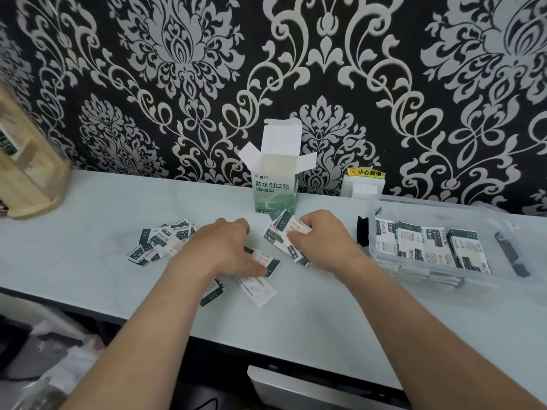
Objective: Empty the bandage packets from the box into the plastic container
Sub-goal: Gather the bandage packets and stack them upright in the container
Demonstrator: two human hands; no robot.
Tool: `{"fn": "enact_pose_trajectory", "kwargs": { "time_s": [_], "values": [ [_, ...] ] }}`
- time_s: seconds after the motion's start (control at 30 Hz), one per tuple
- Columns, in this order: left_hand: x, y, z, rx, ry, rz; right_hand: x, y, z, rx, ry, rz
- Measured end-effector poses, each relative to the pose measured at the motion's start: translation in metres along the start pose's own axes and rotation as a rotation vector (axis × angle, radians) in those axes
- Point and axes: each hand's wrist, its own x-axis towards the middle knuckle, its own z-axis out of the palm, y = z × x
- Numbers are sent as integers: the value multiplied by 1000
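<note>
Black-and-silver damask wallpaper (pixel 118 84) behind a pale counter (pixel 296 335), wooden stand (pixel 26 179) far left, white socket (pixel 362 187) under yellow label (pixel 367 172)

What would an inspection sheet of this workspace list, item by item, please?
Surface: pale, smooth table.
Job's things: open box standing upright at the wall; loose packets scattered on the table; clear plastic container already holding packets.
Clutter: wooden rack at far left.
Hands: left hand rests on loose packets, grip hidden; right hand grips a packet bunch.
Cables: nothing seen.
Surroundings: patterned wallpaper; wall socket with yellow warning label.
</note>
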Motion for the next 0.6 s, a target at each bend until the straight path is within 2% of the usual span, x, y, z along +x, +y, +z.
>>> {"fn": "enact_pose_trajectory", "kwargs": {
  "time_s": [0.2,0.43,0.6],
  "values": [
    [8,7,1,-90,-14,-3,-1,1,1,80,6,30],
    [4,17,-3,-5,66,-49,-4,0,-1,398,-36,94],
    [7,12,2,-169,42,3,-3,1,-3,482,-54,146]
  ]
}}
